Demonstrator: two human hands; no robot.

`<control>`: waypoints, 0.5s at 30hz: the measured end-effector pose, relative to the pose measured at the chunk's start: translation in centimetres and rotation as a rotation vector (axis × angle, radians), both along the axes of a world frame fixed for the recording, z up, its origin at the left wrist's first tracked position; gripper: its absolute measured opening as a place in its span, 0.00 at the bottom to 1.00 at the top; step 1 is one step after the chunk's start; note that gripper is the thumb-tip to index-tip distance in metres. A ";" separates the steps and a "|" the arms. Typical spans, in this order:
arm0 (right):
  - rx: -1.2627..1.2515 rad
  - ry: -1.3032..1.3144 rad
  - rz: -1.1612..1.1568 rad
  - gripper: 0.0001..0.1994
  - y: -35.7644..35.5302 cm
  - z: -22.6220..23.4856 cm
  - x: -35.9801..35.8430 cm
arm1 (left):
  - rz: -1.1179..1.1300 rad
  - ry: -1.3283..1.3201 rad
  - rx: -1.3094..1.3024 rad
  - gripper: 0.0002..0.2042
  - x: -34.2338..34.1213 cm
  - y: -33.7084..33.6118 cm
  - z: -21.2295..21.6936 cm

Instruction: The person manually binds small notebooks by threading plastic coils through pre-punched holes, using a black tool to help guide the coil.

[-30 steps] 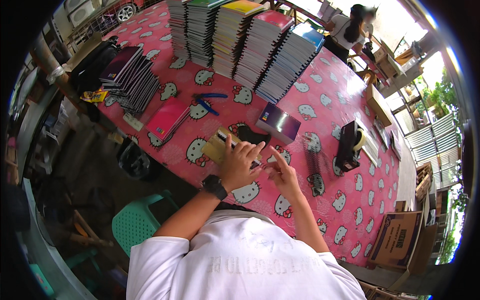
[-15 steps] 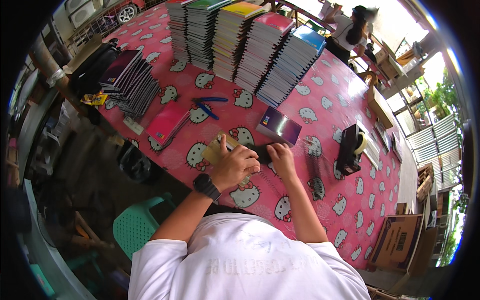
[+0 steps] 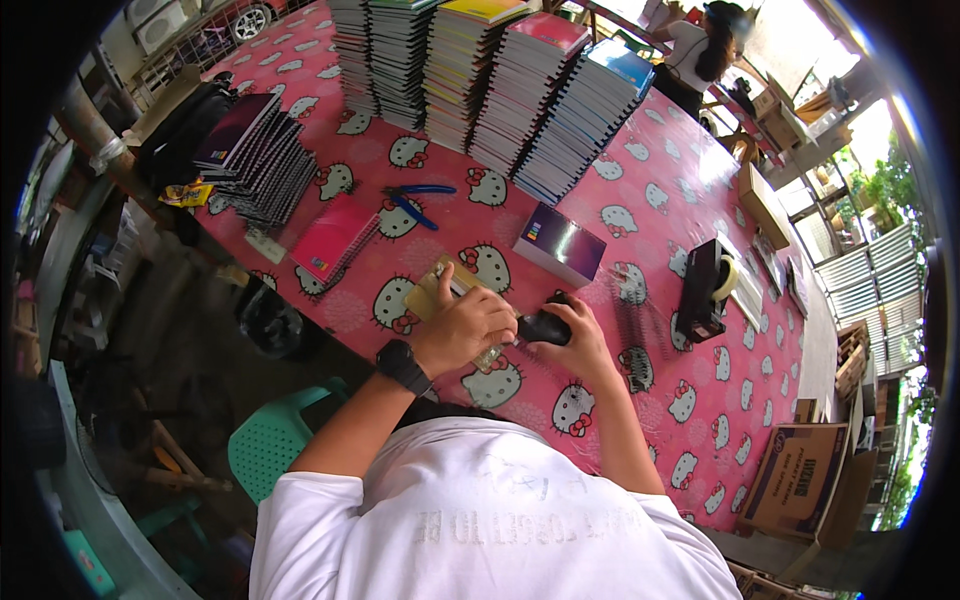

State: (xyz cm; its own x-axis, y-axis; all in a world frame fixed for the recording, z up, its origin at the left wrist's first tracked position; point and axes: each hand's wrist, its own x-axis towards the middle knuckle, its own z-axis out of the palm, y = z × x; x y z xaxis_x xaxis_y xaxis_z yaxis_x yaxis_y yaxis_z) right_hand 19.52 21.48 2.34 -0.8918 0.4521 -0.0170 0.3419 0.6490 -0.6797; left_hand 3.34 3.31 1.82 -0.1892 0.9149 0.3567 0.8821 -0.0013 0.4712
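Note:
My left hand (image 3: 465, 328), with a black watch on its wrist, is closed over a tan flat block (image 3: 427, 292), thumb along its top. Just to its right, my right hand (image 3: 580, 345) wraps round a black rounded object (image 3: 543, 327) whose left end meets my left fingers. I cannot make out its kind. A thin spiral coil shows faintly under my hands. Beyond them lies a thick purple pad of small notebooks or sheets (image 3: 560, 243). A pink spiral notebook (image 3: 335, 237) and blue-handled pliers (image 3: 415, 205) lie farther left.
Tall stacks of spiral notebooks (image 3: 540, 85) stand at the back, with a dark notebook stack (image 3: 255, 165) at left. Loose black coils (image 3: 635, 325) and a tape dispenser (image 3: 705, 290) are at right. A green stool (image 3: 275, 440) stands left; a person (image 3: 695, 55) is far off.
My right hand has shifted slightly right and its grip has changed, the fingers now curling round the black object, which has tilted and moved nearer me. My left hand stays on the tan block.

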 end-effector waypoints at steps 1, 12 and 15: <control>-0.122 0.033 -0.028 0.32 0.1 0.4 0.2 | 0.024 0.050 0.027 0.14 0.0 0.0 -0.1; -0.221 0.187 0.069 0.28 0.8 -0.3 -0.8 | 0.429 -0.655 0.422 0.38 -0.9 -0.8 -3.3; -0.451 0.196 0.216 0.27 -0.6 1.1 -1.5 | 0.454 -0.775 0.394 0.38 -0.7 -1.0 -4.1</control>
